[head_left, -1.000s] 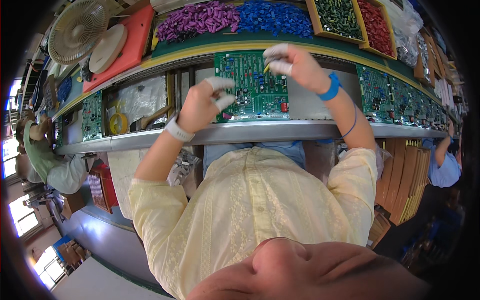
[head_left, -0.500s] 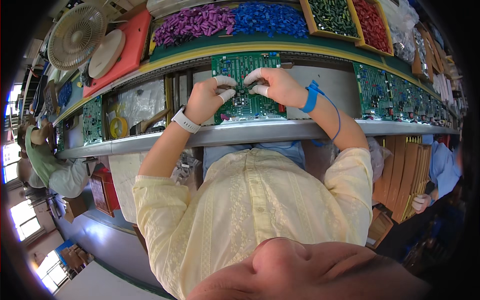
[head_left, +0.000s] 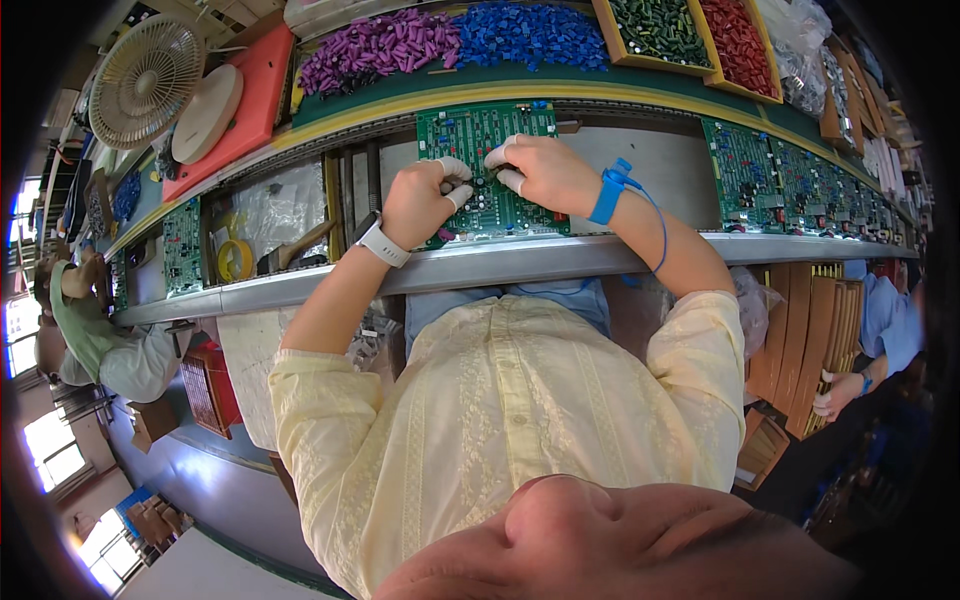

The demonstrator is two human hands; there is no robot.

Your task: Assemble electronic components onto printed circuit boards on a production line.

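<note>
You are holding your left hand (head_left: pixel 415 206) and right hand (head_left: pixel 555 178) close together over the green circuit board (head_left: pixel 492 212), which is lying just beyond the silver rail (head_left: pixel 520 252). Fingertips in white finger cots (head_left: pixel 456 168) are curling narrowly; whether they grip anything is unclear. You are apparently populating the board, probably needing precise alignment next.

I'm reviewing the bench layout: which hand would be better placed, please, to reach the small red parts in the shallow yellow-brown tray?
Probably the right hand: it is nearer the small red parts at upper right, while the left hand is farther away, by the left side of the green rectangular circuit board.
</note>
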